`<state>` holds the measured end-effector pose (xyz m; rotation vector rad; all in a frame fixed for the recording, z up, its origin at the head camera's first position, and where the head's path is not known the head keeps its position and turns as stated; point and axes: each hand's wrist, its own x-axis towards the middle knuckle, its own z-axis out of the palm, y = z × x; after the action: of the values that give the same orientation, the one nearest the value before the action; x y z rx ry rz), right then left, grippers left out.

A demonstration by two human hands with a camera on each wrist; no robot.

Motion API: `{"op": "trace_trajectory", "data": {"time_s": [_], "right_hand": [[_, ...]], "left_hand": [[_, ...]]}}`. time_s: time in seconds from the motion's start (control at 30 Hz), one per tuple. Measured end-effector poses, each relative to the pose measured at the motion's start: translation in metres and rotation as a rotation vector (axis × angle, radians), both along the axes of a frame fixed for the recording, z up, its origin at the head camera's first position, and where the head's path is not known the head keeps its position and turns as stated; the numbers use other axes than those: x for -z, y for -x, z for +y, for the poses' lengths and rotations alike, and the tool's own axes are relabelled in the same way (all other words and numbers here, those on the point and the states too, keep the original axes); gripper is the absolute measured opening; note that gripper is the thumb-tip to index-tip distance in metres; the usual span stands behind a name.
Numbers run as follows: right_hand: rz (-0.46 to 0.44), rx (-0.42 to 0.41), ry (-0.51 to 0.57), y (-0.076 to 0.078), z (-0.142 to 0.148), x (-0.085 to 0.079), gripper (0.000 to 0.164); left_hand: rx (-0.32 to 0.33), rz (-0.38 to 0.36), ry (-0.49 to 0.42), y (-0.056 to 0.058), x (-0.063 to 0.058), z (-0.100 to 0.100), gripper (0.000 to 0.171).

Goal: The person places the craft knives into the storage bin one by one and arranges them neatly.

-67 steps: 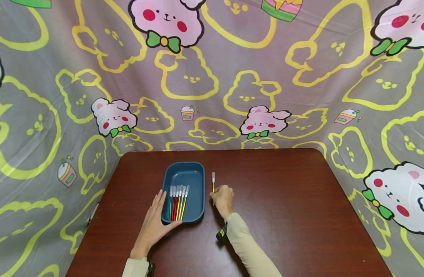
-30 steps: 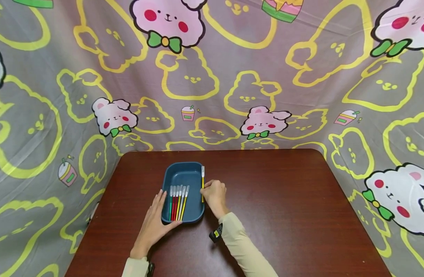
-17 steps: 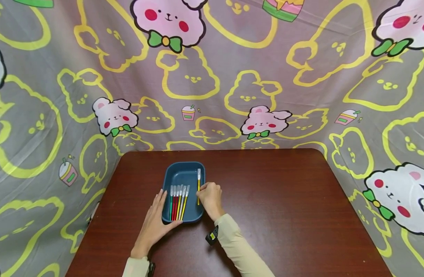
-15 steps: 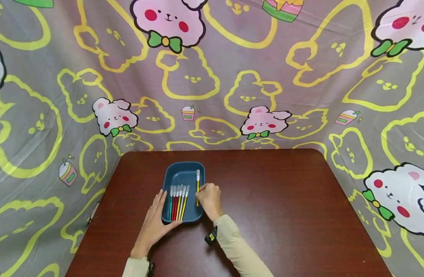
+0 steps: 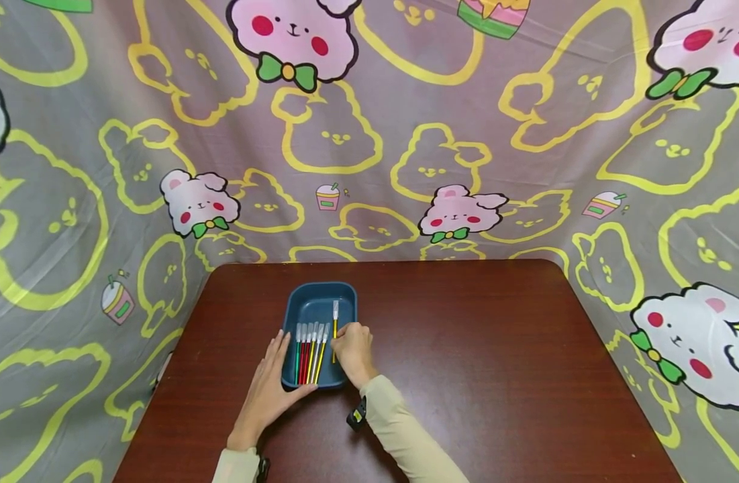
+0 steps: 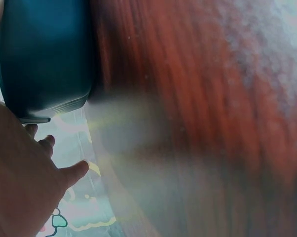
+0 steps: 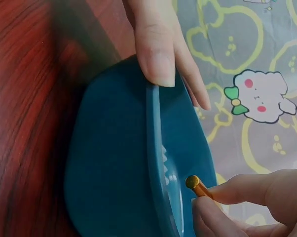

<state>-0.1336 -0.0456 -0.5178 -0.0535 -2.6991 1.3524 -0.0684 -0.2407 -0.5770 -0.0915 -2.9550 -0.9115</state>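
Observation:
My right hand (image 5: 355, 350) pinches a slim gold craft knife (image 5: 335, 312) with a clear cap, held over the right half of a blue tray (image 5: 311, 310). Thumb and fingertips meet near its lower part; in the right wrist view its round gold butt end (image 7: 193, 181) points out from the pinch. Inside the tray's left half lie several capped craft knives (image 5: 311, 355), green, red, gold and silver, side by side. My left hand (image 5: 269, 386) rests on the tray with straight, spread fingers along the left side and the thumb at the near rim.
The tray stands on a brown wooden table (image 5: 466, 349), left of its middle. A patterned cloth (image 5: 381, 154) hangs behind the table and along both sides. Each wrist wears a black device; the right one (image 5: 357, 414) hangs just above the table.
My right hand brings the gold craft knife from the table right of the tray leftward, over the right rim, toward the other knives. The left hand stays on the tray.

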Motion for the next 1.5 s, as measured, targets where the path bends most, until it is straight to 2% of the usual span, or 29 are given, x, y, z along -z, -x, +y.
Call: {"op": "trace_trajectory", "data": {"time_s": [0.03, 0.07, 0.1, 0.27, 0.3, 0.37, 0.53, 0.57, 0.7, 0.77, 0.8, 0.97, 1.07, 1.2, 1.5], "right_hand": [[0.005, -0.005, 0.005, 0.000, -0.001, 0.001, 0.011], [0.037, -0.002, 0.002, 0.006, -0.004, 0.020, 0.009], [0.043, -0.005, 0.006, 0.007, -0.005, 0.021, 0.009], [0.052, -0.009, 0.016, 0.006, -0.009, 0.024, 0.012], [0.024, -0.011, 0.017, 0.000, -0.008, 0.006, 0.015], [0.025, -0.001, 0.002, 0.000, -0.009, 0.005, 0.016], [0.056, -0.006, 0.008, -0.001, -0.011, 0.007, 0.015], [0.086, -0.007, 0.004, 0.001, -0.011, 0.016, 0.015], [0.073, -0.020, 0.027, 0.003, -0.013, 0.024, 0.019], [0.055, -0.020, 0.023, 0.008, -0.016, 0.038, 0.027], [0.014, -0.019, 0.029, 0.011, -0.019, 0.041, 0.032], [-0.014, -0.002, -0.040, 0.035, -0.032, 0.101, 0.048], [0.005, -0.004, -0.054, 0.039, -0.037, 0.118, 0.050], [0.009, -0.014, -0.047, 0.037, -0.039, 0.120, 0.048], [0.002, -0.004, -0.047, 0.029, -0.042, 0.111, 0.042]], "left_hand": [[0.001, -0.001, 0.004, 0.000, 0.000, 0.000, 0.123], [0.002, 0.000, 0.009, 0.000, 0.000, 0.000, 0.123], [0.003, 0.003, 0.014, 0.000, 0.000, 0.000, 0.123], [0.010, 0.022, 0.017, 0.000, 0.002, 0.000, 0.123], [0.012, 0.024, 0.015, 0.000, 0.002, -0.001, 0.123], [0.013, 0.029, 0.015, 0.000, 0.002, -0.001, 0.122], [0.012, 0.027, 0.018, 0.000, 0.002, -0.002, 0.122], [0.012, 0.025, 0.017, 0.000, 0.002, -0.001, 0.123], [0.010, 0.019, 0.009, 0.000, 0.001, -0.001, 0.123], [0.010, 0.020, 0.009, 0.000, 0.001, -0.001, 0.124], [0.010, 0.020, 0.010, 0.000, 0.001, -0.001, 0.124], [0.010, 0.023, 0.010, -0.001, 0.001, -0.002, 0.124], [0.013, 0.027, 0.008, -0.001, 0.002, -0.002, 0.123], [0.017, 0.028, 0.006, -0.001, 0.002, -0.001, 0.123], [0.013, 0.026, 0.007, -0.001, 0.002, -0.002, 0.123]]}}
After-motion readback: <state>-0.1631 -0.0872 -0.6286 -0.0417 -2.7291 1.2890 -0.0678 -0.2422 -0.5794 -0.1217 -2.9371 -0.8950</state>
